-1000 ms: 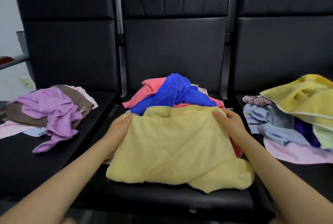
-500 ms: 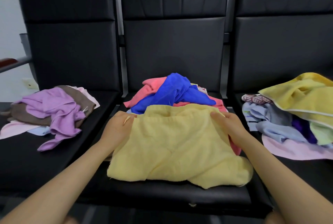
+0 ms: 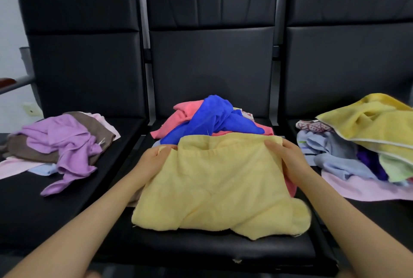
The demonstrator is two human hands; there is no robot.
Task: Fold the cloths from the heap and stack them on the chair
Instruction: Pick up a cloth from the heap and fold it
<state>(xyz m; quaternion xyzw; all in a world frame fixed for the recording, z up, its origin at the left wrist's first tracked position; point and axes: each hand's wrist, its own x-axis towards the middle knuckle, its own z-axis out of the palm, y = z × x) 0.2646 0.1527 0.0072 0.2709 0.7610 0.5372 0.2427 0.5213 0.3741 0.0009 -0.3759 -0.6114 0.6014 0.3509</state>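
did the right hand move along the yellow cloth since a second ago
No. The right hand stays gripping the pale yellow cloth's far right corner, just in front of the blue cloth.

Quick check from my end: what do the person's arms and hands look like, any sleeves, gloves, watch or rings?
Both forearms are bare as far as the frame shows, with no sleeve edge in view. The left hand and right hand wear no gloves. No watch, bracelet or ring shows on the visible parts; the fingers are partly hidden by cloth, so rings there cannot be ruled out.

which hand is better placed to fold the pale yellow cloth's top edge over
Probably the right hand: its fingers already pinch the pale yellow cloth on top; the left hand holds only a side corner.
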